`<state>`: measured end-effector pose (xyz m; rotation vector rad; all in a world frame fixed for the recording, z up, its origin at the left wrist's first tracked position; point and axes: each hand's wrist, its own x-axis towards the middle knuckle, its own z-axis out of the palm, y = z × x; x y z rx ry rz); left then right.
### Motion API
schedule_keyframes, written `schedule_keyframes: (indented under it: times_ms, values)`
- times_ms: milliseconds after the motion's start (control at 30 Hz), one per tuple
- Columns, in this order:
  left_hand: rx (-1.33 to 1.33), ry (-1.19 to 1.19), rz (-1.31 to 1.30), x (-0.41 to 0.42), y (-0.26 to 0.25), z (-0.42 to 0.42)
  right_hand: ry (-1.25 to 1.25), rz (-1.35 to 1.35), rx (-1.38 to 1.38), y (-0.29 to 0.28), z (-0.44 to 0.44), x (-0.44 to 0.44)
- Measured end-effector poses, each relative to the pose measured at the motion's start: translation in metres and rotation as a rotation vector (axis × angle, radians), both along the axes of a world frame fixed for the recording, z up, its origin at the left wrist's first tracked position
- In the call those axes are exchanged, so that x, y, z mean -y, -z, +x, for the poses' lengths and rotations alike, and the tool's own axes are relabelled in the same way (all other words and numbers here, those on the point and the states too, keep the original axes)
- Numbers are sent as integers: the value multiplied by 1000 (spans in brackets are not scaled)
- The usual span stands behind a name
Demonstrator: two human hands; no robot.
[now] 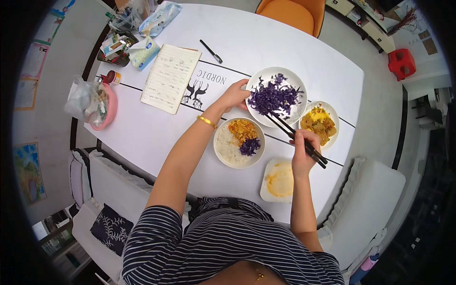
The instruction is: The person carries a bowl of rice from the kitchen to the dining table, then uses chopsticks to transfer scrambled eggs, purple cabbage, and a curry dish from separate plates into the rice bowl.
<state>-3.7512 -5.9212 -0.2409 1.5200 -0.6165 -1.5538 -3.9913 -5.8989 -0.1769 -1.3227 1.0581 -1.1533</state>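
Observation:
My left hand [235,95] grips the left rim of a white plate [302,85] heaped with shredded purple cabbage [274,94]. My right hand [305,151] holds black chopsticks [290,131], whose tips touch the cabbage's lower edge. Below the plate, a white bowl [216,142] contains white rice [226,144], an orange-yellow cooked dish [243,129] and a small heap of purple cabbage [250,146]. Right of the plate stands another white dish [336,123] with yellow-brown chunks of food [320,126]. A whitish square container [279,180] smeared with orange sauce lies partly behind my right forearm.
On the white table [231,32] are an open handwritten notebook [171,78], a black pen [211,51], tissue packs [144,53] and a pink basin [111,107] with plastic bags. An orange chair [292,16] stands at the far edge; cushioned seats [370,206] flank the near side.

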Motion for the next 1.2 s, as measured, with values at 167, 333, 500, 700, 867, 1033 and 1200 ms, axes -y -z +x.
schedule_keyframes:
  times_ms: [167, 333, 500, 700, 867, 1033, 1200]
  values:
    - [72, -50, -77, -43, -64, 7, -102, -89, 40, -16, 19, -8]
    - [113, -121, -21, -119, -94, 9, -119, -92, 43, -36, 7, -31]
    - [101, -220, 49, -188, -91, -7, -211, 34, 101, -40, -11, -75]
    - [80, -299, 75, -229, -81, -25, -268, 214, 70, -22, -18, -104]
    - [96, -309, 59, -241, -78, -26, -178, 125, 28, -19, -28, -103]
    - [94, -315, 46, -242, -76, -27, -310, 185, 72, -20, -30, -109]
    - [99, -289, 39, -239, -75, -26, -63, 167, 103, -20, -23, -105]
